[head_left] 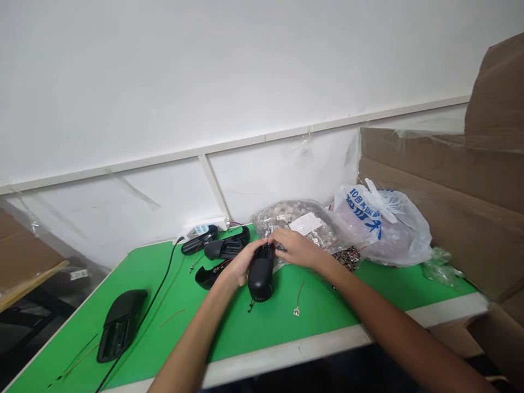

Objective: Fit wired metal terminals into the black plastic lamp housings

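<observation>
A black plastic housing [261, 278] with a rounded near end and an open compartment lies over the green tabletop. My left hand [242, 265] is closed around its left side. At the far end of the housing is my right hand [293, 248], its fingers bent inward and pressed to the compartment. What its fingertips pinch, if anything, is hidden. A small metal contact [251, 307] shows just below the housing's near end. Another metal contact with a red wire [297, 311] lies to the right.
More black housings [224, 249] lie behind my left hand; one housing [120, 325] sits front left beside a black cable [161, 284]. At the back are a clear bag of metal parts [282, 213], a white plastic bag [403, 224] and a power strip [216, 224]. Cardboard [442, 185] stands right.
</observation>
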The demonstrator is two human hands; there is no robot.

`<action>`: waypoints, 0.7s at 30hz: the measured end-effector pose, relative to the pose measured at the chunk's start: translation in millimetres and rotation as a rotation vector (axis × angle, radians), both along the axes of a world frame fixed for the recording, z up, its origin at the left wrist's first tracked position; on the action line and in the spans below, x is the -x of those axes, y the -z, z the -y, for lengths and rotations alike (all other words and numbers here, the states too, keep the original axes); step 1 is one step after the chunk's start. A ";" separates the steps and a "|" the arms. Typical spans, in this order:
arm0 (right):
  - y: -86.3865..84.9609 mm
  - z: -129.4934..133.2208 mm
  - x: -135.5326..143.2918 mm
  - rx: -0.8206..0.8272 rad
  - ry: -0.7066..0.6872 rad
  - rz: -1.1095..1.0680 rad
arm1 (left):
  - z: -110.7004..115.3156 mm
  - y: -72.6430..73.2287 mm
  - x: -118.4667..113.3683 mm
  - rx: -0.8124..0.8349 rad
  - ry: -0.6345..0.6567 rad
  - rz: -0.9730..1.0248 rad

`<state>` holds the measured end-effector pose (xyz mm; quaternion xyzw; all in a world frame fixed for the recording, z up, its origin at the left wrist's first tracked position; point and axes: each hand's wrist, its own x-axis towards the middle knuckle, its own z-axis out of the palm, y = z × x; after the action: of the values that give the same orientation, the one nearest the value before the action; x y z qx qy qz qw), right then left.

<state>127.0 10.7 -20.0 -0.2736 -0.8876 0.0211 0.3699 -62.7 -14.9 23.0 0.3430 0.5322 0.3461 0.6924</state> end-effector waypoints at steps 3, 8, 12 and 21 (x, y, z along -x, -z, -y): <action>-0.2 0.0 0.7 -0.011 0.000 -0.005 | -2.9 5.4 2.1 -0.043 0.019 0.026; -0.9 -0.1 0.0 -0.076 -0.005 0.057 | -8.8 15.4 5.3 -0.148 0.091 0.079; -3.1 0.9 -1.3 -0.120 -0.003 0.101 | -10.3 18.0 7.1 -0.180 0.109 0.053; -5.3 1.7 -2.5 -0.154 -0.032 0.133 | -9.6 16.8 8.0 -0.261 0.123 0.020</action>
<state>129.5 8.9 -14.7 -0.2307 -0.9135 -0.0594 0.3299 -70.8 -5.2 6.2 0.4586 0.4538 0.3728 0.6669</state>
